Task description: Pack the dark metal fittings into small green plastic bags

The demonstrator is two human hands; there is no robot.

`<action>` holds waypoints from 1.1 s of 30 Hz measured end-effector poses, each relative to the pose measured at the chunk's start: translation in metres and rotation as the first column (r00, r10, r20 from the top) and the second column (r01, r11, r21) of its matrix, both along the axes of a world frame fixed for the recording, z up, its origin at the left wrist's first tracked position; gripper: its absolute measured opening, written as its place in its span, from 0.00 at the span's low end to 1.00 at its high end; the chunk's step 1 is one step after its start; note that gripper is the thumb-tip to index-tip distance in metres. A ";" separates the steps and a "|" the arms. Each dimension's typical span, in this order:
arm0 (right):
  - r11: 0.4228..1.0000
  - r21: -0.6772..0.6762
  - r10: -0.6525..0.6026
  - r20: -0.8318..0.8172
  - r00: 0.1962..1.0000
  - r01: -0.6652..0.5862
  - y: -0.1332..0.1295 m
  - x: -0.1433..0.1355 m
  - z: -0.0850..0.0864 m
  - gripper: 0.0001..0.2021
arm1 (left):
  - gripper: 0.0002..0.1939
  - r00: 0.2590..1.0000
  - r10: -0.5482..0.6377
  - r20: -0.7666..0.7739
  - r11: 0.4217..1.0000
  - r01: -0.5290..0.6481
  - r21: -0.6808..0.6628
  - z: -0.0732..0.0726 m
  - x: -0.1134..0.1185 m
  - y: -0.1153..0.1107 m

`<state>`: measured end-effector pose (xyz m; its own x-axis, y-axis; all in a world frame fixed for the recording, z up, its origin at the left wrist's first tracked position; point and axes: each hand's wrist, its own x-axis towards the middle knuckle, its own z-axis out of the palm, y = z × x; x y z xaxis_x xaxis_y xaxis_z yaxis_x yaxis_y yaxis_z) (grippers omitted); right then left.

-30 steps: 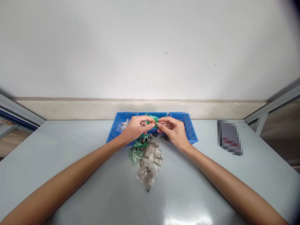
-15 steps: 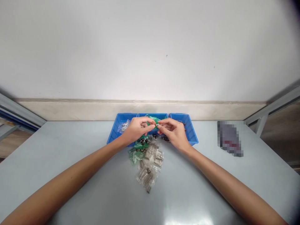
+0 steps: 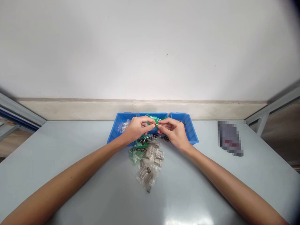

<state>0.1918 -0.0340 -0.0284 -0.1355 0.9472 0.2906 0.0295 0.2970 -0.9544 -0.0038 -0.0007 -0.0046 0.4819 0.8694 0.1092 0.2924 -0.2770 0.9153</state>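
Observation:
My left hand [image 3: 138,127] and my right hand [image 3: 175,131] meet over the middle blue bin [image 3: 152,114], fingertips pinched. Between them shows a small silvery metal piece [image 3: 157,124], too small to name exactly. Both hands are closed on it, thumb against forefinger. Behind the fingers a green plastic bag [image 3: 153,118] lies in that bin. Below the hands, small dark screw-like parts [image 3: 153,136] lie loose on the table, beside green bags of parts [image 3: 137,155] and clear bags of metal parts [image 3: 150,159].
The left blue bin [image 3: 112,129] holds a clear bag of parts [image 3: 124,125]. The right blue bin [image 3: 192,132] is partly covered by my right hand. A pixelated dark item [image 3: 231,137] lies on the grey table [image 3: 199,187]. A wall [image 3: 150,62] stands behind.
Almost nothing differs. Both hands keep the same pinch on the small metal piece, and the view has shifted very slightly.

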 end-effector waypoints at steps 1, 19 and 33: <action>1.000 -0.002 0.000 0.003 1.000 0.000 0.000 0.000 0.000 0.10 | 0.11 1.000 -0.001 0.000 1.000 0.001 -0.002 0.000 0.000 0.000; 1.000 0.016 0.019 0.020 1.000 -0.020 -0.002 -0.001 0.002 0.09 | 0.11 1.000 -0.004 -0.001 1.000 0.004 -0.004 0.001 0.000 -0.001; 1.000 0.000 -0.022 -0.016 1.000 0.022 -0.002 0.000 0.003 0.09 | 0.12 1.000 -0.002 -0.010 1.000 0.002 -0.003 0.001 0.000 -0.001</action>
